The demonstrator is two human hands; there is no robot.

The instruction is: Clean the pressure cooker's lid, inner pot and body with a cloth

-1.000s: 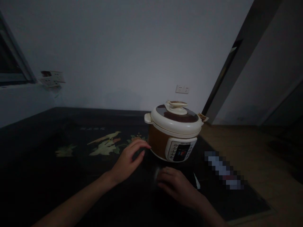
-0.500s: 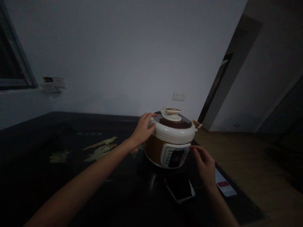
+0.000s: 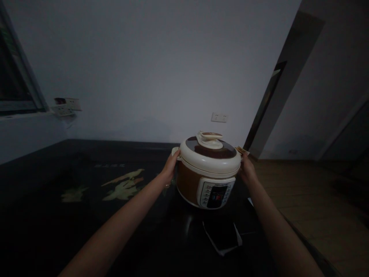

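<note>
An electric pressure cooker (image 3: 188, 179), white and brown, stands upright on the dark table with its lid (image 3: 207, 163) on. On its front is a control panel (image 3: 217, 194) with a dark display. My left hand (image 3: 170, 169) is closed at the left side handle, its thumb near the lid's rim and its other fingers mostly hidden. At the right side handle, my right hand (image 3: 248, 168) is closed too, with its fingers partly hidden behind the cooker.
A dark, pale-edged flat item (image 3: 221, 236) lies on the black table (image 3: 138, 238) in front of the cooker. A phone (image 3: 250, 201) is mostly covered by my right arm. Behind are a wall (image 3: 144, 77) and a socket plate (image 3: 219, 117). Wooden floor (image 3: 305, 196) lies to the right.
My left hand has moved down from the lid's edge to the left side handle. My right hand has risen from beside the control panel to the right side handle.
</note>
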